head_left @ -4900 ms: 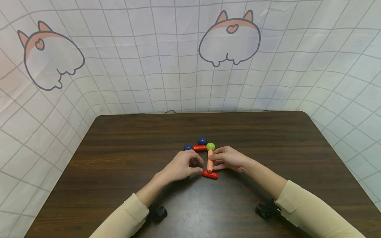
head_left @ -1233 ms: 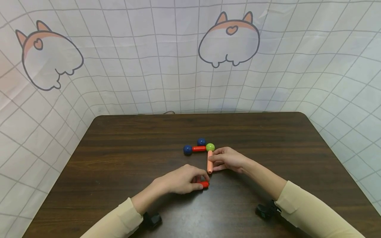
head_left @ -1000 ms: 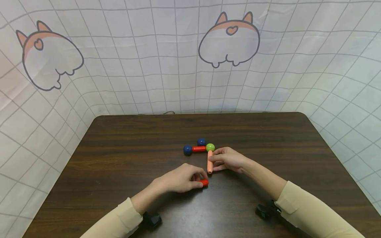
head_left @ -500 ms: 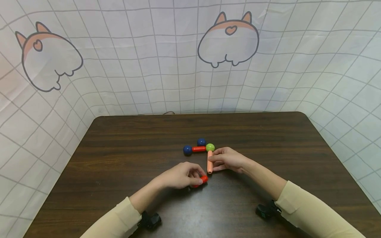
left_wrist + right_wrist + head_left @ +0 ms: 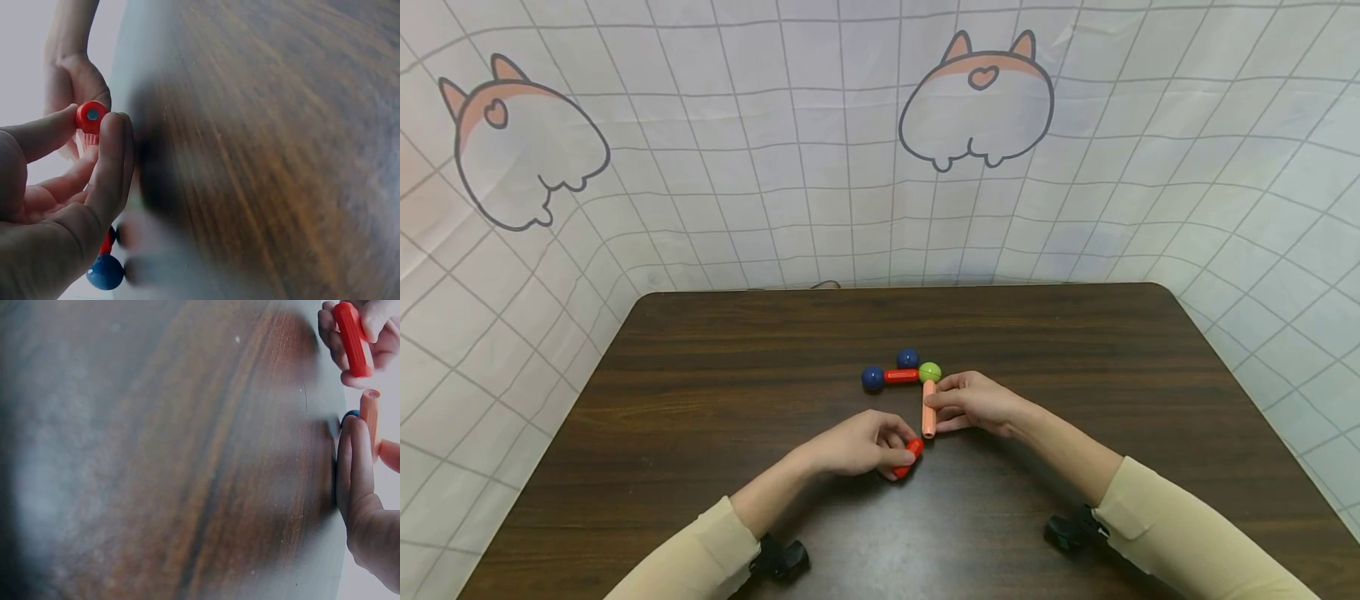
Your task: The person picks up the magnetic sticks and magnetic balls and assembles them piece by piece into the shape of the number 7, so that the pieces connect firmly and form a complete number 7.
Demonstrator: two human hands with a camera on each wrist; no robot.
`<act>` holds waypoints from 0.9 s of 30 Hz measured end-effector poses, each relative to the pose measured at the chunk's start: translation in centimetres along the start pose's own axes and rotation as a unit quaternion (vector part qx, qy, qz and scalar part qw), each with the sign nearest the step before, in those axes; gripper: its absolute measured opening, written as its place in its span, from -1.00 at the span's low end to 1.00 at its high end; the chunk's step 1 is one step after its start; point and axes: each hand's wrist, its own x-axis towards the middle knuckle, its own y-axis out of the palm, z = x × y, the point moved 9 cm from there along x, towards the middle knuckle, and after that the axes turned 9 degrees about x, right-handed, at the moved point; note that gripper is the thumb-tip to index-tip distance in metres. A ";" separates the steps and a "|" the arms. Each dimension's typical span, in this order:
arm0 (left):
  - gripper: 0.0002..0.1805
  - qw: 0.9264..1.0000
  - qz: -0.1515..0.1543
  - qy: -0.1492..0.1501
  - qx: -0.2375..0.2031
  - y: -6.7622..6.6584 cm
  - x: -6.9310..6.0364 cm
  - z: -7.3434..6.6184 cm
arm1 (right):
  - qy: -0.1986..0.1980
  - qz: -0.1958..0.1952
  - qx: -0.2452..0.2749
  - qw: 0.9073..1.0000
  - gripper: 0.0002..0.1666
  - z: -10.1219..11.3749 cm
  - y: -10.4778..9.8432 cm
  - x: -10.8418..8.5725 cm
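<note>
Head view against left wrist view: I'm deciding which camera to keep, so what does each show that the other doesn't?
Only the head view shows the corgi drawings, the cream sleeves and, clearly, the lime-green ball.

Only the left wrist view shows the pale disc in one end of the held red rod.

Both show that rod, the left hand, the right hand, the wood-grain tabletop and a blue ball.

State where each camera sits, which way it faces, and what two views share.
Head: worn on the head, facing forward, down at the table; left hand, right hand, sleeves show.
Left wrist: on that wrist, facing its hand pinching a red stick; right hand shows beyond.
Right wrist: on that wrist, facing its hand holding the orange stick; left hand shows too.
Both wrist views share that red stick.
</note>
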 end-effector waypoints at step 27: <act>-0.72 0.991 -0.001 -0.042 -0.127 1.3 0.9 0.7 | 0.000 0.004 0.004 1.000 -0.51 0.0 0.0 0.0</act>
